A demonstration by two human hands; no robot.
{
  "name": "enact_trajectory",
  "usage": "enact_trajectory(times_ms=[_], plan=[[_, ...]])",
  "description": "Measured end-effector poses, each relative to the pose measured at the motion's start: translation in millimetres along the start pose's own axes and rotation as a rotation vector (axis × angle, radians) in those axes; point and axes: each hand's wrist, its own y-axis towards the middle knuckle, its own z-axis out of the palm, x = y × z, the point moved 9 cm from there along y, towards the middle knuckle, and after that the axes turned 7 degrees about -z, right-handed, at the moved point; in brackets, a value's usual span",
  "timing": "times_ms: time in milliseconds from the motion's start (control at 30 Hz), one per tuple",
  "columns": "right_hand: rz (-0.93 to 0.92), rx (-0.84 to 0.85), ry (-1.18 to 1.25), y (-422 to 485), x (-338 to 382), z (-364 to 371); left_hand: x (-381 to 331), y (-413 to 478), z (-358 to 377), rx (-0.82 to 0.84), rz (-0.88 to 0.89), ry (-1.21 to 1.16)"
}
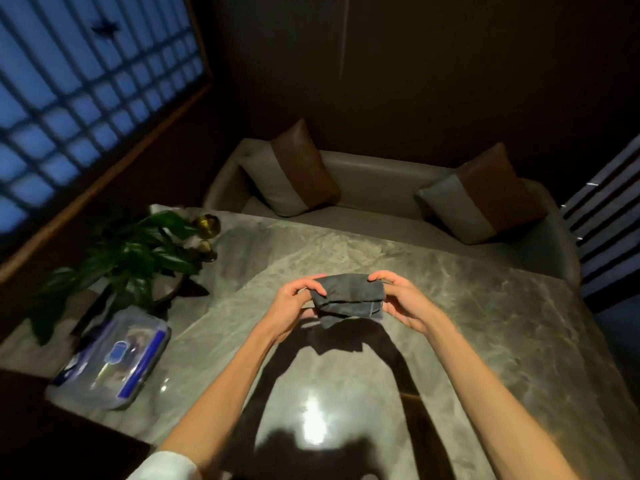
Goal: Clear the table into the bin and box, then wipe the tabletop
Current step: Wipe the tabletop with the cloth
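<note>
A folded dark grey cloth (348, 296) is held up over the middle of the grey marble table (485, 323). My left hand (294, 304) pinches its left end and my right hand (403, 301) pinches its right end. Both hands are above the tabletop, and their shadow falls on the marble just below. A clear plastic box with a blue-trimmed lid (114, 360) lies shut on the table's left side; its contents show only dimly through the lid. No bin is in view.
A leafy potted plant (121, 261) and two brass-coloured round ornaments (206, 225) stand at the table's far left corner. A beige sofa (374, 188) with two brown-and-grey cushions runs along the far edge. A latticed window fills the upper left.
</note>
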Motion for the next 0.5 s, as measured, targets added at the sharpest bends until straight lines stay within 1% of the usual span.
enact_trajectory(times_ms=[67,133,167,300,367,433,500], plan=[[0.024,0.077,0.103,25.2,-0.1,40.5,-2.0,-9.2,-40.6,0.0,-0.036,-0.085],[0.067,0.161,0.213,49.8,-4.6,80.4,-2.5,-17.7,-78.9,0.033,-0.058,-0.205],[0.09,0.19,0.205,62.4,-9.6,99.3,-1.8,-21.8,-99.2,0.033,-0.066,-0.277],[0.13,0.217,-0.076,114.3,-39.5,166.6,14.6,-31.0,-177.7,-0.177,-0.142,-0.452],[0.191,0.23,-0.109,137.1,-58.9,197.8,25.8,-32.9,-208.1,-0.278,-0.154,-0.485],[0.26,0.27,-0.141,157.9,-76.3,227.6,37.0,-32.5,-234.2,-0.321,-0.183,-0.475],[0.298,0.308,-0.179,180.7,-90.0,254.1,45.7,-27.5,-255.8,-0.327,-0.199,-0.463]])
